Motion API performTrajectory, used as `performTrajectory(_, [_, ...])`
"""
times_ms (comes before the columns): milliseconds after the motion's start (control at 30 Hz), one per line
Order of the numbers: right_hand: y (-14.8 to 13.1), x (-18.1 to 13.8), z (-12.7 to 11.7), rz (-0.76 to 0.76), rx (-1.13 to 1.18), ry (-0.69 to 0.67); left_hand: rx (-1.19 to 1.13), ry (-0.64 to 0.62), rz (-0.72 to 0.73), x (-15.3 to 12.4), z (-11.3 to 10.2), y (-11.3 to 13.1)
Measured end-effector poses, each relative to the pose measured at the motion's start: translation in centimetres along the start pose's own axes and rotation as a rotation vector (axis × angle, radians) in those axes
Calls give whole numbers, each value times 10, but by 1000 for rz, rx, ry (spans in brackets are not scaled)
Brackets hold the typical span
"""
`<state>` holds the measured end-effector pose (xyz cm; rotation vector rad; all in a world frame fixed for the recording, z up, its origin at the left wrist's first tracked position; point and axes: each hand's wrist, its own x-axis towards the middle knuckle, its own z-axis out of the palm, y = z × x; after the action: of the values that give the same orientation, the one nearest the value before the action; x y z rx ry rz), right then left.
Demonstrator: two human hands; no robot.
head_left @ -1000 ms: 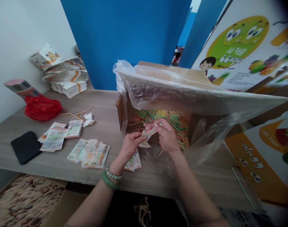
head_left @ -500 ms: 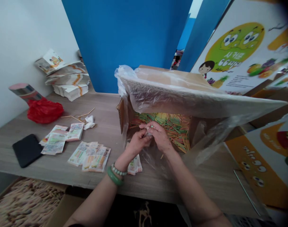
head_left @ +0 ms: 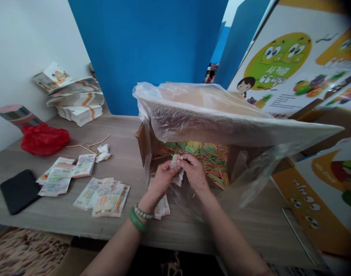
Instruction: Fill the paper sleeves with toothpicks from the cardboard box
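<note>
- left hand pinching packet at its left edge, over box mouth
- packet: light, thin, floppy, probably crinkly; best gripped at edges
- right hand closed on packet top with sticks behind

A single view, from a camera worn on the person's head, looking forward and steeply down over a wooden table — close enough that both forearms run in from 6 o'clock. The left hand and right hand meet just below the frame's centre, at the mouth of a cardboard box lined with clear plastic. The table stretches off toward 9 o'clock; a blue partition fills 12 o'clock; printed cartons crowd in from 2 to 4 o'clock. The edges bend with a wide lens — no second view shares the scene.
</note>
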<state>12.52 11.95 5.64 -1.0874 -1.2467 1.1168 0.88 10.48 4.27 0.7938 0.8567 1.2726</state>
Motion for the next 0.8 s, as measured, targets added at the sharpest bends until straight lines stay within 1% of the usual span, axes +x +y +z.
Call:
performTrajectory(67, [-3, -1, 5, 3, 41, 54, -31, 39, 3, -2, 2, 1])
performTrajectory(133, [-7, -3, 9, 40, 125, 90, -62, 65, 3, -4, 3, 3])
performTrajectory(233, [-15, -6, 14, 95, 256, 99, -74, 75, -8, -8, 4, 6])
performTrajectory(300, [-19, -4, 14, 76, 308, 117, -55, 71, -22, -10, 3, 6])
performTrajectory(367, [-19, 1, 9, 1, 315, 198, -23, 66, -39, -12, 1, 5])
performTrajectory(433, [-16, 8, -2, -75, 228, 299, 7, 65, -51, -14, -3, 4])
performTrajectory(500, [-11, 14, -13, -91, 18, 348, 31, 62, -31, -15, -6, 6])
performTrajectory(533, [-9, 15, -17, -82, -99, 345, 42, 56, -8, -16, -8, 8])
performTrajectory(567, [-8, 13, -19, -72, -195, 313, 56, 52, 24, -16, -10, 10])
performTrajectory(600, [-7, 10, -20, -62, -256, 246, 74, 52, 64, -17, -12, 12])
performTrajectory(700, [-9, -6, -10, -22, -265, -76, 142, 68, 185, -19, -14, 20])
performTrajectory(733, [-10, -11, -5, -9, -256, -142, 163, 69, 212, -20, -15, 22])
performTrajectory(767, [-11, -16, 0, -3, -251, -156, 179, 62, 228, -22, -15, 24])
performTrajectory(800, [-12, -20, 4, -8, -248, -132, 189, 50, 237, -24, -16, 25])
